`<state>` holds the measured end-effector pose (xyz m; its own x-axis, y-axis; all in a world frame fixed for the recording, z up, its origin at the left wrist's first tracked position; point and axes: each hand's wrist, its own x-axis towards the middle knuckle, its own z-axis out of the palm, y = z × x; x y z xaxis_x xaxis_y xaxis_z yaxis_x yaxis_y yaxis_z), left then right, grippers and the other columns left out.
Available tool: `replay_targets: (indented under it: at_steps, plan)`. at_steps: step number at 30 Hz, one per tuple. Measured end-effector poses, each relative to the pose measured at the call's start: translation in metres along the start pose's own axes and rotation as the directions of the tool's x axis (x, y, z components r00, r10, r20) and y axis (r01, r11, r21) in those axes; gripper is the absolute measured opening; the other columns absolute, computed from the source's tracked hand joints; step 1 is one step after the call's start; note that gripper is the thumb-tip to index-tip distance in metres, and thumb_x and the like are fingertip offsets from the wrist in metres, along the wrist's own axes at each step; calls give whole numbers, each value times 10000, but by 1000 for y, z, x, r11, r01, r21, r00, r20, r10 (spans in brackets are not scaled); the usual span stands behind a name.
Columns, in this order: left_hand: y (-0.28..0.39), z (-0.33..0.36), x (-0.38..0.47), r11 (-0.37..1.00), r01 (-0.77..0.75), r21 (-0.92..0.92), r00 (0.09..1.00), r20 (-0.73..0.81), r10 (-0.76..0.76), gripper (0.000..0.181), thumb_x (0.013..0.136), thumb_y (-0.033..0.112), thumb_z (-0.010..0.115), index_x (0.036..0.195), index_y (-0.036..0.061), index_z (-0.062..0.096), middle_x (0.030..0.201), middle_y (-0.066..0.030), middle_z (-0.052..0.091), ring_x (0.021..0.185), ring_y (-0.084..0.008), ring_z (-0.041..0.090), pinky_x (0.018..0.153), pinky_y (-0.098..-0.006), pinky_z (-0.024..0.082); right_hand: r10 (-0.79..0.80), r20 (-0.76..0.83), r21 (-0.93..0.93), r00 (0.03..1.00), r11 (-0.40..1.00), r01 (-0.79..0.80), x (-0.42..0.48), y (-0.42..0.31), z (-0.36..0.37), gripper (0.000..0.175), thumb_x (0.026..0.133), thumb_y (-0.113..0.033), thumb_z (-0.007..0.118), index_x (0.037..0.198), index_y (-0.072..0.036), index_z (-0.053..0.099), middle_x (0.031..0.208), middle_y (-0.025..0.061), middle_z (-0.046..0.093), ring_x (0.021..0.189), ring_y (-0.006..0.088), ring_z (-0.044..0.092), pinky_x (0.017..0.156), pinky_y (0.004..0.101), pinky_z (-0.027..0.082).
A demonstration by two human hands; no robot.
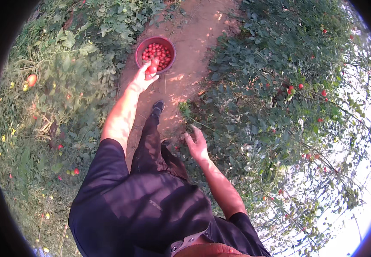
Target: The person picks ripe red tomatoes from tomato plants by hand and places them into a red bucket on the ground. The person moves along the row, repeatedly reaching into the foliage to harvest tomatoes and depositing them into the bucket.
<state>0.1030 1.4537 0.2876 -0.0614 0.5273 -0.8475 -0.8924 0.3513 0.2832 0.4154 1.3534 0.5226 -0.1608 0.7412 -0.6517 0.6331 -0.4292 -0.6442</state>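
Observation:
A round red tub (173, 64) holding many small red tomatoes (158, 51) stands on the dirt path ahead of me. My left hand (144, 77) reaches out to the tub's near left edge, its fingers around several larger red tomatoes (152, 69). These are over the near part of the tub. Nearer my body on the right, my right hand (196, 141) hangs beside the tomato plants with its fingers a little spread and bent. I see nothing held in it.
Leafy tomato plants (256, 90) with red and green fruit line the right side. More plants (85, 70) stand on the left, with a large orange-red tomato (32, 80). Between them runs a dirt path (191, 41); my shoe (158, 106) is on it.

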Motion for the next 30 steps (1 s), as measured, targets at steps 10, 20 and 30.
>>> replay_targets:
  at_steps: [10,20,30]
  plan:
    - [-31,-26,27,969,-13,247,990,-130,47,700,941,351,642,1517,103,334,1596,-159,233,1447,-355,306,1060,-530,452,162,-4,180,987,971,-159,-24,58,-5,500,975,-239,629,1388,14,507,1269,165,636,1098,220,642,941,342,518]
    - [-124,-67,-60,483,258,837,966,-206,-158,383,973,244,584,1313,72,554,1206,-83,647,1114,-221,606,906,-432,504,113,-108,100,988,990,-102,-57,127,-8,487,963,-309,625,1340,-6,567,1250,210,653,1165,306,638,986,386,501]
    - [-182,-82,-59,-49,-303,952,953,303,-12,401,956,246,606,1303,47,594,1038,-59,672,804,-134,629,648,-280,503,315,-121,184,941,939,-291,-148,174,-16,467,961,-320,613,1322,-25,577,1266,196,647,1192,295,619,1019,371,477]
